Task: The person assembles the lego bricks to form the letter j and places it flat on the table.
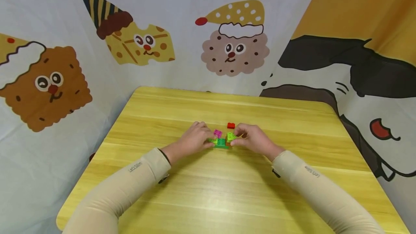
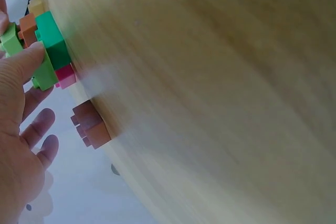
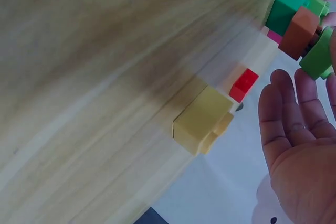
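Observation:
My left hand [image 1: 198, 136] pinches a lime green brick [image 2: 46, 72] that sits against a darker green brick [image 1: 221, 142]. The thumb lies on the lime brick's near side in the left wrist view. Opposite, my right hand [image 1: 252, 139] pinches a second lime brick [image 1: 230, 136] between thumb and fingertips. This brick stands on an orange-brown brick [image 3: 300, 32], at the right end of the green one. Its remaining fingers extend apart in the right wrist view. A pink brick [image 1: 217, 133] lies just behind the green brick.
A red brick [image 1: 231, 125] lies farther back on the wooden table [image 1: 208, 190]. The left wrist view shows a brown brick [image 2: 92, 124] near the left hand; the right wrist view shows a yellow brick [image 3: 203, 119] near the right hand. A cartoon-printed cloth [image 1: 182, 75] hangs behind the table.

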The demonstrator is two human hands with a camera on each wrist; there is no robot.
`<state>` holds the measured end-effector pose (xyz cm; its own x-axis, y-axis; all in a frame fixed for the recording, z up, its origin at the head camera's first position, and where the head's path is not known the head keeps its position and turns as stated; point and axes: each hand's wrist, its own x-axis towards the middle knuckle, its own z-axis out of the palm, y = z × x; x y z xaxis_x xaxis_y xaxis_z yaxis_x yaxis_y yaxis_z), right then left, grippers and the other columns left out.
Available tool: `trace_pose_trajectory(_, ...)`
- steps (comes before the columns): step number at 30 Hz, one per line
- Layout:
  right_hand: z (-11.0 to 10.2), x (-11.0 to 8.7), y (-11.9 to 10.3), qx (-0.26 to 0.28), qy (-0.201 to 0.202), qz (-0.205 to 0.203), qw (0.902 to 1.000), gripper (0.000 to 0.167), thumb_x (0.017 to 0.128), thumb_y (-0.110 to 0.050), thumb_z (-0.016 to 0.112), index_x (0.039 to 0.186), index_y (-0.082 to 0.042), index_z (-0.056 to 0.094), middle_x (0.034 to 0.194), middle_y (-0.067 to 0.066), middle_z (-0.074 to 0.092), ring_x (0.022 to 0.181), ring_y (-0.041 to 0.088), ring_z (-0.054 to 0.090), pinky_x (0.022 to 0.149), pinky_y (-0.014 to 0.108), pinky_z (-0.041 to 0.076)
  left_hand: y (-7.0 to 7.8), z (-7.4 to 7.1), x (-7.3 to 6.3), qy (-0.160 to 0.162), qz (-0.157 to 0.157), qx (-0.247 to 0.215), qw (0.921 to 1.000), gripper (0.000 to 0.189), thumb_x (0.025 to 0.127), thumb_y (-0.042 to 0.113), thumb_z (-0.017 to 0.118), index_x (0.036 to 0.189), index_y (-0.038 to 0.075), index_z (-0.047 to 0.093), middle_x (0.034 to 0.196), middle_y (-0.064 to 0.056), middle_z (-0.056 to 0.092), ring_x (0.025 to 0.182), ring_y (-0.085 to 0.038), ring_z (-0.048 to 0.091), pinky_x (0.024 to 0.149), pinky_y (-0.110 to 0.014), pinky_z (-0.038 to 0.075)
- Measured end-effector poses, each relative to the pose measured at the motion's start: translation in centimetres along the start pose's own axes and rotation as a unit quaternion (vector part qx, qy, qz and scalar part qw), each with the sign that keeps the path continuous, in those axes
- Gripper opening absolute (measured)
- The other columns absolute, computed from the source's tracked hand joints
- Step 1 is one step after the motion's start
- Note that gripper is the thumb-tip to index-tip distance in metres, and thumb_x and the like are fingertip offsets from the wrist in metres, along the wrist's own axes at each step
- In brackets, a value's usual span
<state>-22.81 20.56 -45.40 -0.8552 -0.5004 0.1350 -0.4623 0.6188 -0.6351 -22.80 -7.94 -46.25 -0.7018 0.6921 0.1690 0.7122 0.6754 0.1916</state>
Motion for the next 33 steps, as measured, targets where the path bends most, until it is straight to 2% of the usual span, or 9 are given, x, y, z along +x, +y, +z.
trace_pose_trajectory(4, 0.29, -0.02, -0.21, -0.012, 0.009, -0.017, 0.9997, 0.026, 0.085, -0.026, 0.091, 0.098, -0.017, 0.070, 0.097, -0.004, 0.077, 0.095, 0.016, 0.073, 0.084, 0.039, 0.064, -0.07, -0.03, 0.01, 0.000, 0.000, 0.003, 1.0000, 0.028, 0.097, 0.037, 0.080, 0.121, 0.022, 0.081, 0.121, 0.003, 0.080, 0.117, -0.020, 0.063, 0.106, -0.041, 0.048)
trace_pose_trajectory(7, 0.29, -0.09, -0.52, -0.007, 0.014, -0.004, 0.9999, 0.025, 0.089, -0.027, 0.088, 0.102, -0.016, 0.070, 0.099, -0.001, 0.077, 0.095, 0.019, 0.073, 0.084, 0.040, 0.064, -0.11, -0.07, 0.04, -0.001, 0.000, 0.005, 1.0000, 0.028, 0.097, 0.038, 0.079, 0.121, 0.023, 0.081, 0.122, 0.002, 0.080, 0.118, -0.020, 0.063, 0.105, -0.040, 0.048)
trace_pose_trajectory(10, 0.27, -0.14, -0.81, 0.015, 0.019, 0.040, 0.9989, 0.023, 0.099, -0.035, 0.078, 0.110, -0.016, 0.071, 0.108, 0.002, 0.077, 0.098, 0.021, 0.073, 0.086, 0.041, 0.063, -0.15, -0.09, 0.11, 0.000, 0.001, 0.007, 1.0000, 0.028, 0.097, 0.038, 0.079, 0.121, 0.023, 0.081, 0.123, 0.002, 0.080, 0.119, -0.020, 0.063, 0.105, -0.040, 0.048)
trace_pose_trajectory(12, 0.26, -0.12, -0.94, 0.044, 0.017, 0.080, 0.9957, 0.031, 0.104, -0.042, 0.070, 0.119, -0.015, 0.071, 0.118, 0.004, 0.076, 0.104, 0.022, 0.073, 0.090, 0.041, 0.063, -0.18, -0.08, 0.14, 0.000, 0.002, 0.006, 1.0000, 0.029, 0.098, 0.038, 0.079, 0.121, 0.022, 0.081, 0.123, 0.001, 0.080, 0.119, -0.020, 0.063, 0.105, -0.040, 0.048)
trace_pose_trajectory(15, 0.32, -0.01, -0.91, 0.116, -0.006, 0.135, 0.9841, 0.046, 0.106, -0.049, 0.064, 0.134, -0.012, 0.069, 0.129, 0.009, 0.072, 0.110, 0.026, 0.072, 0.093, 0.044, 0.063, -0.20, -0.08, 0.13, 0.001, 0.002, 0.004, 1.0000, 0.029, 0.098, 0.038, 0.079, 0.122, 0.022, 0.080, 0.122, 0.001, 0.080, 0.118, -0.020, 0.063, 0.106, -0.040, 0.048)
trace_pose_trajectory(20, 0.54, 0.23, -0.46, 0.228, -0.051, 0.188, 0.9540, 0.051, 0.106, -0.042, 0.068, 0.143, -0.008, 0.064, 0.124, 0.016, 0.066, 0.100, 0.031, 0.072, 0.087, 0.045, 0.065, -0.23, 0.05, 0.14, -0.003, 0.000, 0.006, 1.0000, 0.031, 0.098, 0.039, 0.078, 0.124, 0.023, 0.080, 0.123, 0.002, 0.080, 0.118, -0.020, 0.063, 0.106, -0.040, 0.048)
trace_pose_trajectory(28, 0.89, 0.37, -0.03, 0.269, -0.074, 0.211, 0.9367, 0.049, 0.104, -0.037, 0.071, 0.143, -0.007, 0.065, 0.123, 0.021, 0.067, 0.096, 0.027, 0.071, 0.091, 0.044, 0.064, -0.19, 0.13, 0.11, -0.003, -0.003, 0.005, 1.0000, 0.030, 0.097, 0.038, 0.080, 0.123, 0.022, 0.081, 0.121, 0.002, 0.080, 0.117, -0.020, 0.063, 0.106, -0.041, 0.049)
trace_pose_trajectory(33, 1.05, 0.56, -0.05, 0.287, -0.075, 0.228, 0.9276, 0.049, 0.103, -0.035, 0.073, 0.142, -0.006, 0.064, 0.123, 0.015, 0.067, 0.094, 0.022, 0.069, 0.090, 0.038, 0.064, -0.16, 0.09, 0.06, -0.003, -0.003, 0.004, 1.0000, 0.029, 0.097, 0.038, 0.079, 0.122, 0.022, 0.081, 0.121, 0.002, 0.080, 0.116, -0.020, 0.063, 0.106, -0.041, 0.049)
